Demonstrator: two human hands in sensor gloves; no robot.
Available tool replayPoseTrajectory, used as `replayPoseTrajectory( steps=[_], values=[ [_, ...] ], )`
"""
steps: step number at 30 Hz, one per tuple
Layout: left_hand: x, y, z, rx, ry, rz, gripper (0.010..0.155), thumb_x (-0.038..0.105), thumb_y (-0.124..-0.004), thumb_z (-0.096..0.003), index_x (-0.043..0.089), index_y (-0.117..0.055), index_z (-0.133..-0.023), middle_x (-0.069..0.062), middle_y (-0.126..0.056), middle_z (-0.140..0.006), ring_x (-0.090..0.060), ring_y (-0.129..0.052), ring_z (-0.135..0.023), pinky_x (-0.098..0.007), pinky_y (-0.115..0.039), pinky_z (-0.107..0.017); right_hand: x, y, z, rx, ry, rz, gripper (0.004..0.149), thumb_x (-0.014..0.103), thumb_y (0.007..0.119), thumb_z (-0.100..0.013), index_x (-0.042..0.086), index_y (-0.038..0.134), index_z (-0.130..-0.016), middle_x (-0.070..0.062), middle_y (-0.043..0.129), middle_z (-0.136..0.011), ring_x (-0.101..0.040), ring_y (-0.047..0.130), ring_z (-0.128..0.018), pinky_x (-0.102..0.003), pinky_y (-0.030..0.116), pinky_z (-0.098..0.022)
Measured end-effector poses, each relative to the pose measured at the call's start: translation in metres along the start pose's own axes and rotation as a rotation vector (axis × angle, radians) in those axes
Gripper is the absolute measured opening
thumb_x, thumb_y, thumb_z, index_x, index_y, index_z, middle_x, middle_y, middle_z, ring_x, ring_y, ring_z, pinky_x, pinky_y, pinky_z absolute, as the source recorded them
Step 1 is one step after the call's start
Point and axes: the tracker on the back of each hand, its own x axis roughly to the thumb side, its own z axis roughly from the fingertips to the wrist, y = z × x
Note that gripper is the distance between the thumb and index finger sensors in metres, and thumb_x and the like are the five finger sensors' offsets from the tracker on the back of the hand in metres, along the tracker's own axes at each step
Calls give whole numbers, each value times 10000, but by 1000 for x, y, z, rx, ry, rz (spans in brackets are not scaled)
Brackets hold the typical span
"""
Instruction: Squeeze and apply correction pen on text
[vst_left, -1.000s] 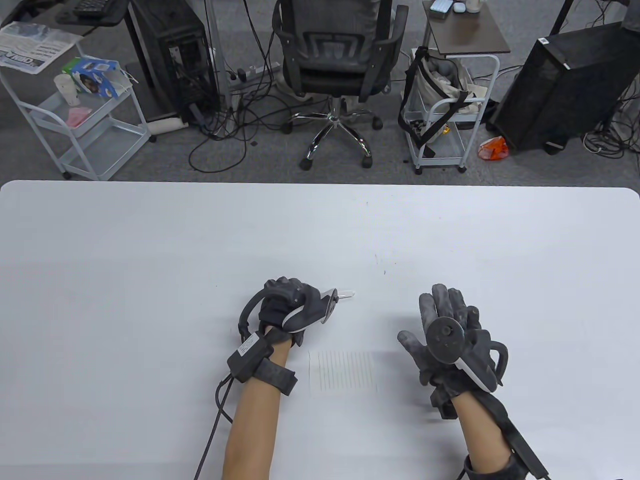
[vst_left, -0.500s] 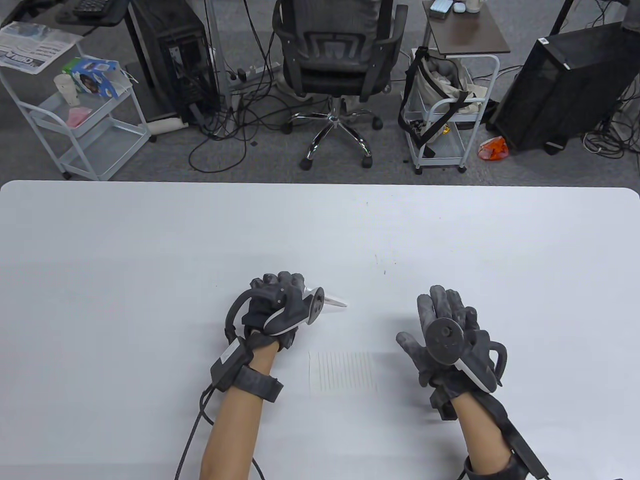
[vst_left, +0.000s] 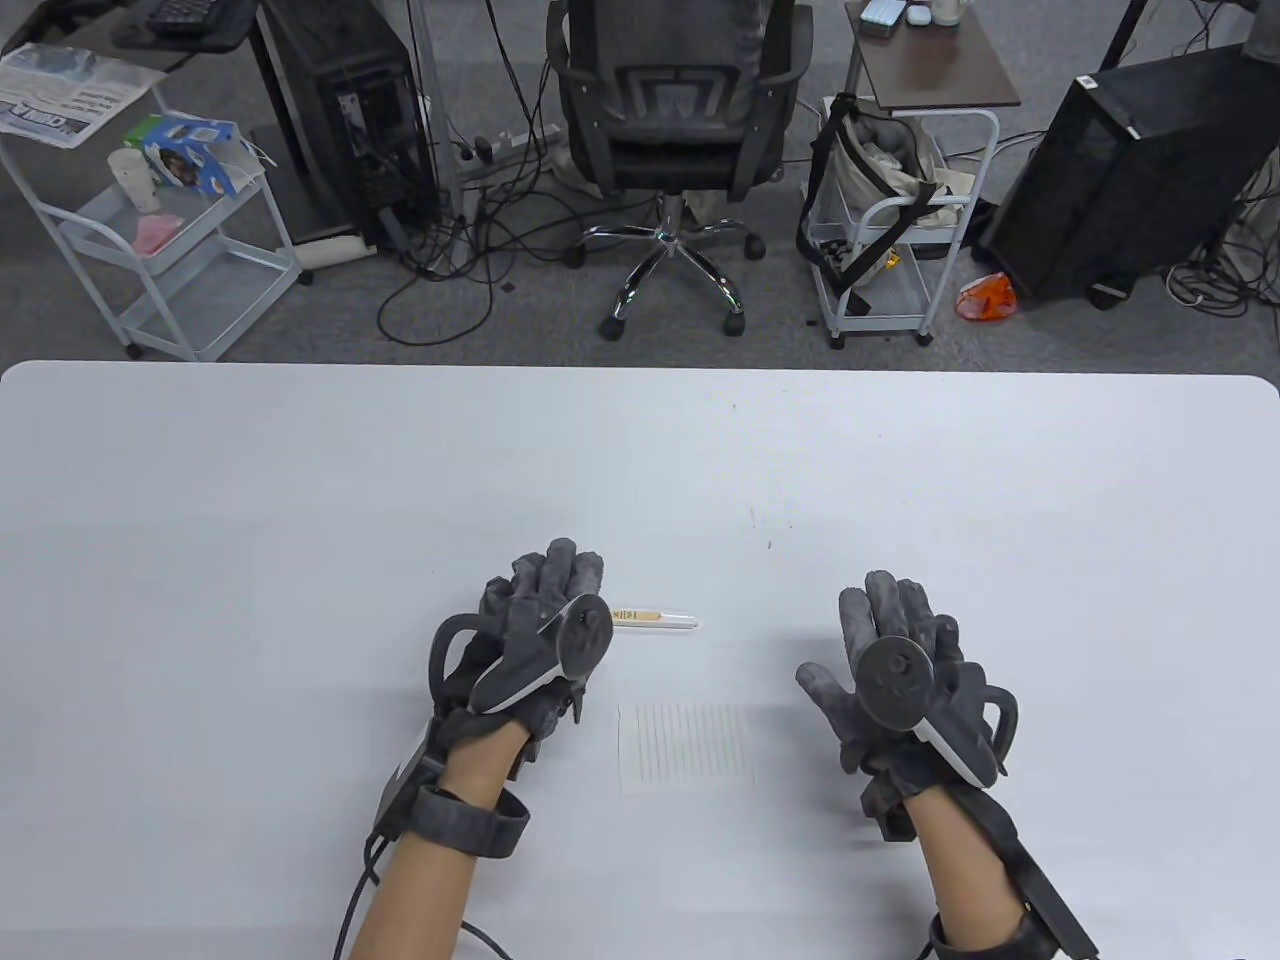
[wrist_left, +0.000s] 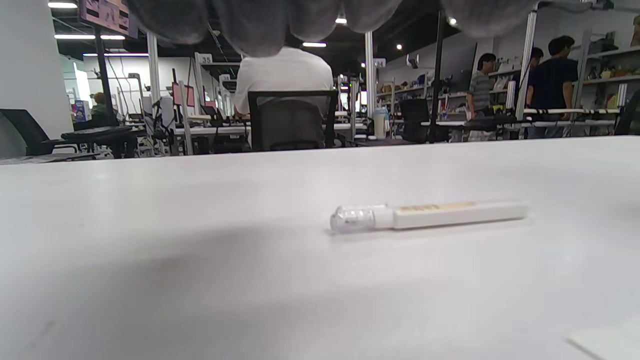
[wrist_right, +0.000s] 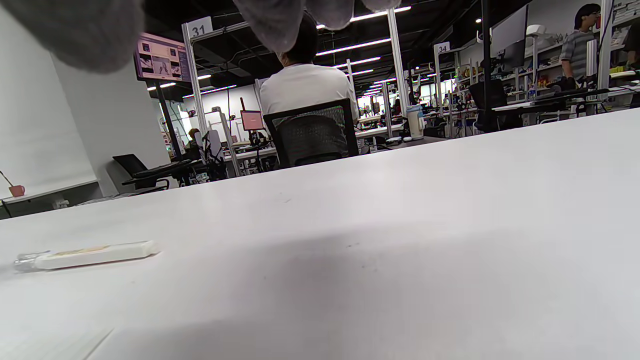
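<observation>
The white correction pen (vst_left: 655, 618) with a clear cap lies flat on the table, just right of my left hand (vst_left: 545, 590). That hand is open with its fingers stretched out and holds nothing. The pen also shows in the left wrist view (wrist_left: 430, 216) and in the right wrist view (wrist_right: 87, 255), free of both hands. A small sheet with lines of text (vst_left: 685, 745) lies between my hands, near the front edge. My right hand (vst_left: 890, 610) is open and empty, palm down, to the right of the sheet.
The white table (vst_left: 300, 480) stretches wide to the left, right and far side of my hands. An office chair (vst_left: 680, 110), two white carts (vst_left: 170, 250) and computer towers stand on the floor beyond its far edge.
My left hand gripped the pen a second ago. It has laid the pen down on the table, opened, and drawn back to the left. My right hand has not moved.
</observation>
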Motion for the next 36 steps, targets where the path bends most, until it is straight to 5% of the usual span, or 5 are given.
replayPoseTrajectory(
  steps=[10,36],
  values=[
    [-40,6,57,85,42,86,816,651,-602,-404,301,-333,-1091,-23,-320,-1219,-379,-434,-1151,-641,-499,-771,1,3,0,3,-8,24,818,699,678,-404,299,420,-1070,33,279,-1224,-310,233,-1115,-577,301,-812],
    [-54,-24,62,-8,56,23,829,683,-537,-393,297,-290,-1084,-34,-285,-1211,-399,-336,-1133,-678,-400,-746,-26,17,8,106,37,85,823,718,629,-393,350,320,-1061,90,166,-1211,-278,115,-1104,-579,218,-810]
  ],
)
